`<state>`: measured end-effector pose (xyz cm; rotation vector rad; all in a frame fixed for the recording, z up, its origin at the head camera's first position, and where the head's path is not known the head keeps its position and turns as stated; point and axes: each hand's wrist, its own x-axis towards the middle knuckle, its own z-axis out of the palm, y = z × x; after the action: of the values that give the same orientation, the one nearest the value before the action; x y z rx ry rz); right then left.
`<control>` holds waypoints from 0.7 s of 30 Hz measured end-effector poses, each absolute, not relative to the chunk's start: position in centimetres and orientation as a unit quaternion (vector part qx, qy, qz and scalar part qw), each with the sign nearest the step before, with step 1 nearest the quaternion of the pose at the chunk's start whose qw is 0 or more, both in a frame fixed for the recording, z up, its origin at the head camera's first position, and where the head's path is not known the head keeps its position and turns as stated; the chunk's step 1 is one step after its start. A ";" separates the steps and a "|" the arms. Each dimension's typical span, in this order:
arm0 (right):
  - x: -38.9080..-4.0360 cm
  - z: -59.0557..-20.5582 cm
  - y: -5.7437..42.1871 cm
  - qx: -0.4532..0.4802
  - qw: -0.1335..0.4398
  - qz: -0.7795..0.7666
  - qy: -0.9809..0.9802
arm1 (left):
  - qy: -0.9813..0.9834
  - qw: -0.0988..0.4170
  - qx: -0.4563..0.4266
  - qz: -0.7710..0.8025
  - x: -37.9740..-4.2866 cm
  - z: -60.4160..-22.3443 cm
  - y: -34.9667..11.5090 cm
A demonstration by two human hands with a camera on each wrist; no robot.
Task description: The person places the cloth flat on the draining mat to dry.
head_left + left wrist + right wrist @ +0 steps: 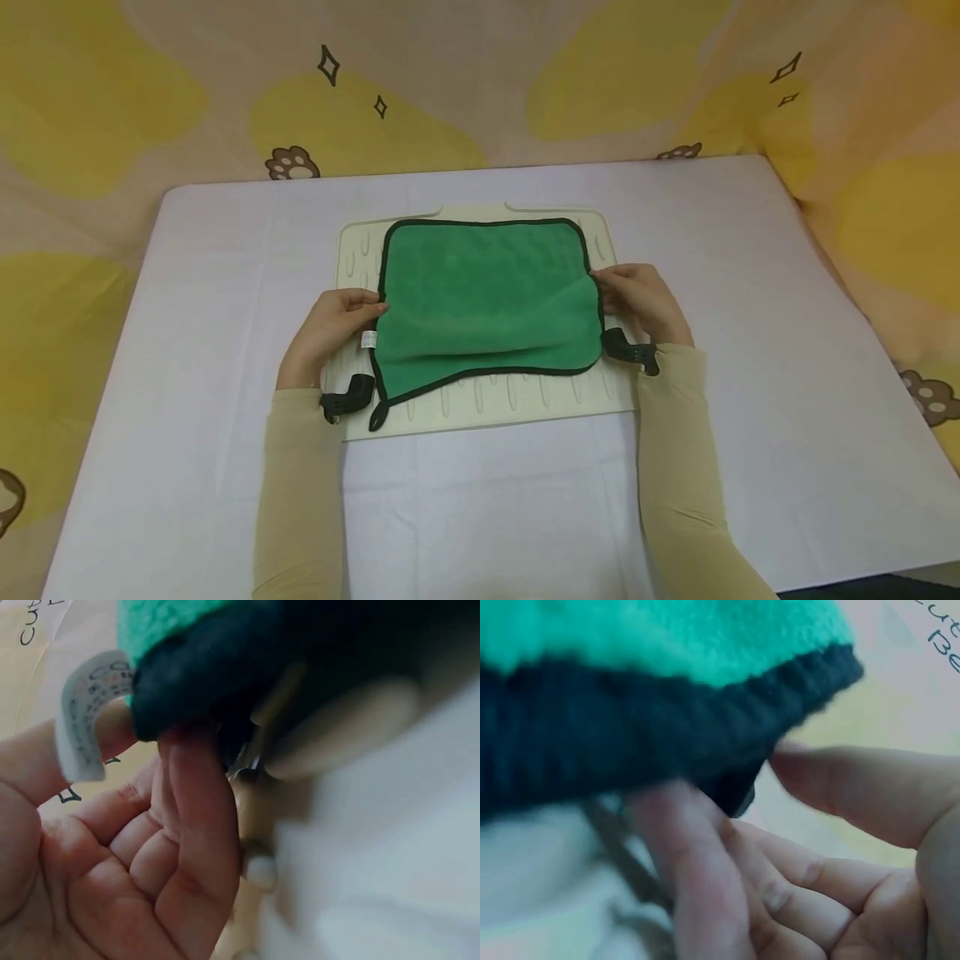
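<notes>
A green towel (487,292) with dark edging is spread out between both hands, over a cream ridged board (480,404). My left hand (337,323) pinches its left edge, thumb on top, just above a small white tag (368,339). In the left wrist view that tag (82,712) curls beside the thumb, and the fingers (199,825) lie under the dark edging. On the other side my right hand (641,298) pinches the right edge. The right wrist view shows its thumb (855,784) and fingers at the dark edging (630,742). A hanging loop (379,415) sticks out at the towel's near left corner.
The board lies on a table with a white cloth (202,333). A yellow and beige patterned curtain (480,83) hangs behind the table and along its sides. Black wrist cameras (348,396) sit at both sleeve cuffs, close to the towel's sides.
</notes>
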<state>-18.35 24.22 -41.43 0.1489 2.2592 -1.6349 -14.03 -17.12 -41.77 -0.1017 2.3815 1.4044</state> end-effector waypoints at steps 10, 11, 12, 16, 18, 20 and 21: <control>-18.8 -41.9 23.3 0.077 0.140 -0.579 0.800 | 0.832 0.201 -0.026 0.516 -13.8 -41.7 -17.1; -18.8 -41.9 23.2 0.073 0.139 -0.574 0.804 | 0.831 0.202 -0.025 0.518 -13.8 -41.7 -17.1; -18.8 -41.9 23.2 0.070 0.138 -0.571 0.806 | 0.829 0.203 -0.025 0.521 -13.8 -41.7 -17.1; -19.0 -42.0 22.9 0.047 0.126 -0.566 0.813 | 0.827 0.197 -0.012 0.526 -13.7 -41.7 -17.3; -19.3 -42.1 22.9 0.041 0.104 -0.563 0.819 | 0.826 0.191 -0.003 0.530 -13.7 -41.7 -17.3; -19.5 -42.1 22.8 0.035 0.073 -0.563 0.823 | 0.825 0.185 0.004 0.533 -13.7 -41.7 -17.3; -19.6 -42.1 22.7 0.035 0.058 -0.566 0.821 | 0.825 0.183 0.007 0.534 -13.6 -41.6 -17.2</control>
<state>-19.55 22.72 -42.11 0.1046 2.4888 -1.7161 -13.64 -17.23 -41.65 0.0206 2.3272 1.5076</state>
